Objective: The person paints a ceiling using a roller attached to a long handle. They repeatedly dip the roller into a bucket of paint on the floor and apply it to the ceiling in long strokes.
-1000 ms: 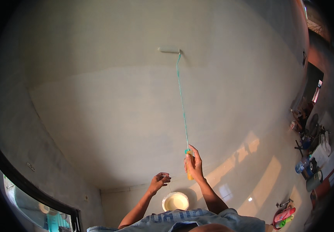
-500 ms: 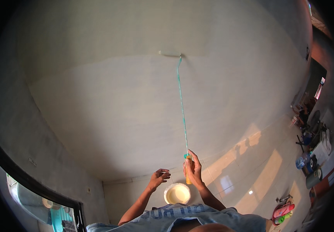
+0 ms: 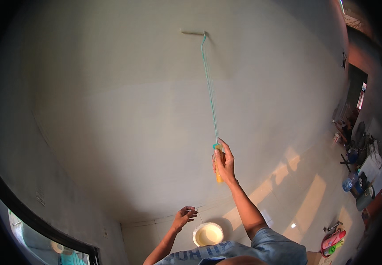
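Observation:
My right hand (image 3: 226, 164) is wrapped round the yellow handle of a paint roller (image 3: 210, 97), its index finger stretched along the top of the grip. A long thin green frame runs up from the handle to the pale roller sleeve (image 3: 192, 32), which lies against the wall (image 3: 138, 137) high up. The wall's upper part looks darker than the part below it. My left hand (image 3: 185, 217) hangs low on the left with nothing visible in it, its fingers loosely bent and apart. Just right of and below it stands a white bucket (image 3: 196, 236) with cream-coloured paint inside.
Pale floor tiles (image 3: 284, 198) with sunlit patches lie at the wall's foot. At the lower right is a red container (image 3: 324, 247) with coloured bottles. Household clutter, including a clear blue bottle (image 3: 347, 184), lines the right side. A dark-framed window (image 3: 45, 221) is at lower left.
My right hand has moved up, and the roller sleeve has travelled higher on the wall. My left hand has shifted slightly down and right in the picture, staying empty.

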Demonstrator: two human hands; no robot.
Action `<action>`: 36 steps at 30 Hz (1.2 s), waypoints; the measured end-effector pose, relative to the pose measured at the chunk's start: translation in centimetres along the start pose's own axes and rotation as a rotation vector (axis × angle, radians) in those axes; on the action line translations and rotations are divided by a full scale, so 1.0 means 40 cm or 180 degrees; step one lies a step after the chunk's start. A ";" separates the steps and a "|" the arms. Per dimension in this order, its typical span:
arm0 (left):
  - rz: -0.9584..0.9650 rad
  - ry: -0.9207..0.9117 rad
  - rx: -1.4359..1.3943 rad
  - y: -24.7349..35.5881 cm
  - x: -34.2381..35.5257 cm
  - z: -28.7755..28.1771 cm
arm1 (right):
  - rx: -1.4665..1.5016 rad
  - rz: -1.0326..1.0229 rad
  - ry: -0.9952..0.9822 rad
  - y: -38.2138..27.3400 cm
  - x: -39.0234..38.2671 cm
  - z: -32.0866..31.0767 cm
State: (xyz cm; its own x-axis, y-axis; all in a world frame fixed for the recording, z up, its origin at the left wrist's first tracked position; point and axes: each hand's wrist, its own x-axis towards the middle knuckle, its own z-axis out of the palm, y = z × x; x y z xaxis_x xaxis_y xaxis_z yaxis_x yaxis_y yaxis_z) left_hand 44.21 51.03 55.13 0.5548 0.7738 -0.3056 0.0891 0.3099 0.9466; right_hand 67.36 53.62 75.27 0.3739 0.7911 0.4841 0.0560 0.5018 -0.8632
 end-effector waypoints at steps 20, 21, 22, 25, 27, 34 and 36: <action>0.2157 0.0070 0.0436 0.327 0.117 0.181 | -0.0188 -0.0855 0.0084 -0.064 0.123 -0.220; 0.2282 0.0064 0.0479 0.346 0.106 0.206 | -0.0186 -0.0852 0.0042 -0.064 0.106 -0.226; 0.2386 0.0115 0.0544 0.361 0.101 0.228 | -0.0178 -0.0832 -0.0012 -0.054 0.095 -0.230; 0.2656 0.0204 0.0710 0.400 0.094 0.300 | -0.0191 -0.0783 -0.0127 -0.041 0.056 -0.251; 0.2788 0.0244 0.0797 0.423 0.085 0.335 | -0.0179 -0.0783 -0.0198 -0.051 0.029 -0.255; 0.3000 0.0653 0.0830 0.400 0.087 0.402 | -0.0192 -0.0726 -0.0328 -0.039 -0.095 -0.275; 0.2972 0.0654 0.0805 0.390 0.095 0.425 | -0.0215 -0.0709 -0.0328 -0.022 -0.109 -0.296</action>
State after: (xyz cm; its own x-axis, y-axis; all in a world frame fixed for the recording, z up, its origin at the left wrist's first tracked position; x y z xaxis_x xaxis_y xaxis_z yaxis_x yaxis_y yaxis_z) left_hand 61.77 49.41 70.47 0.3402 0.7358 0.5856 -0.1238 -0.5823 0.8035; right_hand 76.66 45.58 72.23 0.2493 0.6969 0.6725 0.1894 0.6459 -0.7396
